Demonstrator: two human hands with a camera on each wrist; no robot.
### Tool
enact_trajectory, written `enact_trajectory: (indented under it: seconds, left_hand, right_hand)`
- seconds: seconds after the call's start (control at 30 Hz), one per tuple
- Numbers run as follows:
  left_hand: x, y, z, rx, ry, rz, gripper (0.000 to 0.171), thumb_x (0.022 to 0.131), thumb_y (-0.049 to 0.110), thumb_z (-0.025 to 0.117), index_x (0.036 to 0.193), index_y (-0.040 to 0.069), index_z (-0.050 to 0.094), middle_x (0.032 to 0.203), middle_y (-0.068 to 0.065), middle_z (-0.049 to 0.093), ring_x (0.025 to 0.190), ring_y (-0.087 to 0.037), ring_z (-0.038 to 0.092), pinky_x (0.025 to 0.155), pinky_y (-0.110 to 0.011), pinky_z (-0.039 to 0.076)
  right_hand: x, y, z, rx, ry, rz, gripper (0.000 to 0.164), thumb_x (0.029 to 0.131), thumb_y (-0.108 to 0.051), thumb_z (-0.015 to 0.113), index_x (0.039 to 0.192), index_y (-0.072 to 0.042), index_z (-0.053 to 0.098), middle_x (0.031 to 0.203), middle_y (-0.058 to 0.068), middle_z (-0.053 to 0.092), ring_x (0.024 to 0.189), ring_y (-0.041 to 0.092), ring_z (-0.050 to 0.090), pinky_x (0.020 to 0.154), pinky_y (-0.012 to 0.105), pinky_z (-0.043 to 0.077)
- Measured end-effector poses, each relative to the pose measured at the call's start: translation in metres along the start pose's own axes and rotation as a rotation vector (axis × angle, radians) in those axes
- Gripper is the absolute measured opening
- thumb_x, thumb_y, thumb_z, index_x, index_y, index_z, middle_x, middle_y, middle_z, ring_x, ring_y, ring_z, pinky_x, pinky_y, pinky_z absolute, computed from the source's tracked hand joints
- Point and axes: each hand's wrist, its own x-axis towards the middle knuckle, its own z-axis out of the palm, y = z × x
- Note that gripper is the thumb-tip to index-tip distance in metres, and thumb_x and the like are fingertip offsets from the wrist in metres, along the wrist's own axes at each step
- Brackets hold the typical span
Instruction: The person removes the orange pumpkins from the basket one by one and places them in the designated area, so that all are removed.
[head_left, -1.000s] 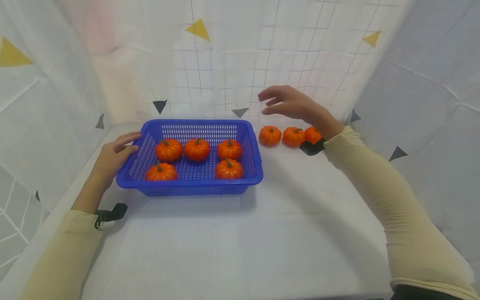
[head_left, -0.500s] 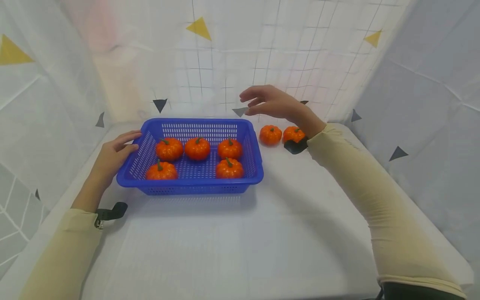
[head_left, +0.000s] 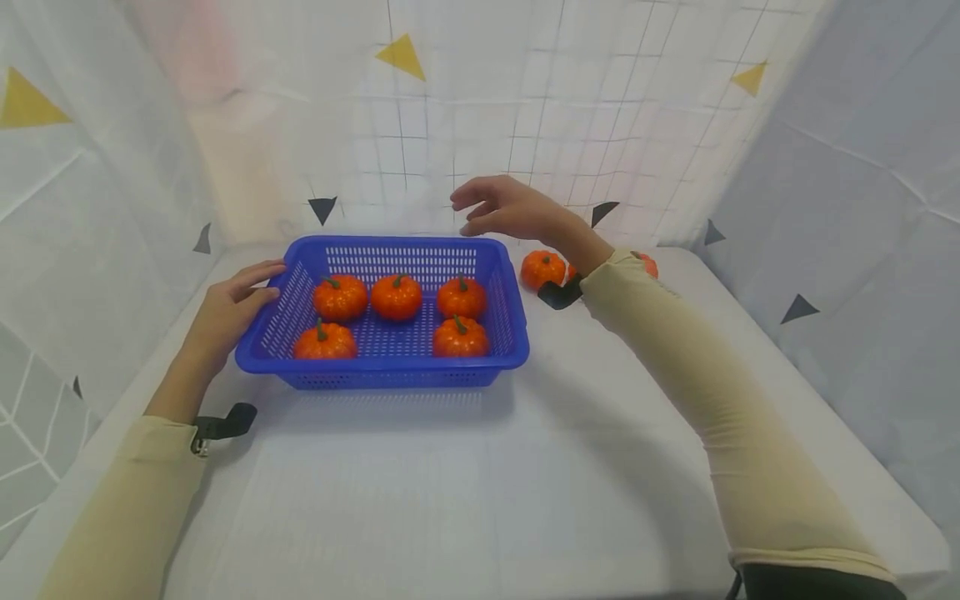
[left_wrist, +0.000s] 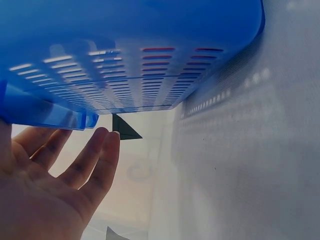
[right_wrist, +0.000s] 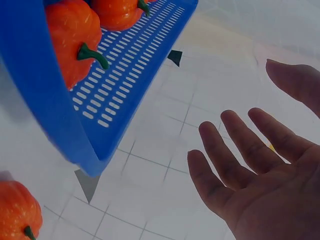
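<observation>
A blue slotted plastic basket [head_left: 382, 364] stands on the white table, with several small orange pumpkins [head_left: 396, 297] with green stems inside. My left hand [head_left: 221, 321] rests at the basket's left rim. Its fingers [left_wrist: 102, 165] are spread and fairly straight beside the rim in the left wrist view. Above the basket's back right corner my right hand [head_left: 513, 208] hovers with nothing in it, fingers loosely extended. The right wrist view shows its bare palm [right_wrist: 280, 200] apart from the basket wall.
Right of the basket, a loose pumpkin [head_left: 543, 270] sits on the table [head_left: 375, 500]. Two more behind the right wrist are partly hidden. White cloth walls with triangle markings [head_left: 402, 57] enclose the back and sides.
My right hand has moved left, from above the loose pumpkins to over the basket's back right corner, still holding nothing. The left hand, the basket and the pumpkins stay put.
</observation>
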Motion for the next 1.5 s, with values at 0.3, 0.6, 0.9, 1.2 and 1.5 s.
enact_trajectory:
  seconds: [0.3, 0.6, 0.9, 1.2, 1.5]
  left_hand:
    - [-0.001, -0.001, 0.000, -0.001, 0.000, 0.002, 0.050, 0.110, 0.033, 0.053, 0.155, 0.012, 0.051, 0.164, -0.009, 0.039, 0.148, -0.039, 0.037, 0.115, -0.058, 0.035]
    - [0.001, -0.003, 0.001, 0.005, 0.006, -0.004, 0.050, 0.110, 0.033, 0.053, 0.155, 0.011, 0.051, 0.163, -0.009, 0.040, 0.145, -0.040, 0.040, 0.114, -0.058, 0.037]
    - [0.001, -0.004, 0.002, 0.009, 0.010, -0.011, 0.050, 0.110, 0.032, 0.053, 0.155, 0.011, 0.051, 0.163, -0.008, 0.040, 0.146, -0.040, 0.040, 0.114, -0.059, 0.037]
    - [0.002, -0.001, 0.001, 0.001, 0.015, 0.008, 0.049, 0.110, 0.033, 0.054, 0.154, 0.011, 0.052, 0.162, -0.010, 0.041, 0.146, -0.039, 0.039, 0.115, -0.058, 0.035]
    - [0.002, -0.006, 0.001, 0.002, 0.009, -0.003, 0.050, 0.110, 0.033, 0.054, 0.155, 0.011, 0.052, 0.163, -0.009, 0.041, 0.147, -0.039, 0.039, 0.115, -0.058, 0.036]
  right_hand:
    - [0.017, -0.003, 0.019, 0.064, -0.053, 0.006, 0.053, 0.097, -0.020, 0.074, 0.146, -0.012, 0.056, 0.139, 0.004, 0.061, 0.128, 0.023, 0.059, 0.103, 0.044, 0.053]
    - [0.032, -0.003, 0.041, 0.055, -0.099, -0.008, 0.053, 0.095, -0.016, 0.076, 0.144, -0.010, 0.057, 0.142, 0.013, 0.059, 0.126, 0.024, 0.061, 0.103, 0.046, 0.053]
    - [0.044, -0.004, 0.060, -0.002, -0.151, -0.039, 0.056, 0.097, -0.017, 0.074, 0.148, -0.003, 0.053, 0.144, 0.015, 0.058, 0.128, 0.026, 0.058, 0.103, 0.038, 0.053]
    - [0.050, -0.008, 0.072, -0.029, -0.134, -0.032, 0.063, 0.095, -0.019, 0.076, 0.150, -0.003, 0.049, 0.145, 0.018, 0.057, 0.127, 0.027, 0.058, 0.106, 0.041, 0.050]
    - [0.066, -0.001, 0.080, -0.067, -0.160, -0.004, 0.062, 0.096, -0.022, 0.074, 0.150, -0.006, 0.051, 0.145, 0.013, 0.059, 0.130, 0.025, 0.055, 0.111, 0.042, 0.045]
